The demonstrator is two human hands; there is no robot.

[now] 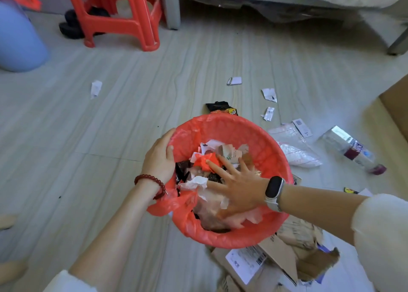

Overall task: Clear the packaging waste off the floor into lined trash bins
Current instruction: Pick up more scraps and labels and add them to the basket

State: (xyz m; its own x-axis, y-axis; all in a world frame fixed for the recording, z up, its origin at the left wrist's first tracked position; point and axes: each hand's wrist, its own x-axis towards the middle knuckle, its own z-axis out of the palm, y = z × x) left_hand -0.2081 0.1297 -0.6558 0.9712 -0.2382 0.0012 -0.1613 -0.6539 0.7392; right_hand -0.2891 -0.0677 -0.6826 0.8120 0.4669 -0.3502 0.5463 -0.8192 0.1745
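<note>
- The left hand (pixel 159 157) grips the rim of the bin (pixel 260 236), fingers curled over its red liner (pixel 265 150), steadying it.
- The right hand (pixel 238 183), fingers spread flat, presses on the trash (pixel 198 182) inside; this looks like the compacting step.
- To the right, a plastic bag (pixel 295 152), paper scraps (pixel 269 94) and torn cardboard (pixel 284 260) lie on the floor (pixel 132 106); the next move likely means reaching for these.

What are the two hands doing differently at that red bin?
The left hand curls over the rim of the red-lined bin, steadying it; the right hand lies flat, fingers spread, inside on the trash. The left wrist wears a red bead bracelet, the right a smartwatch. Both touch the same bin.
</note>
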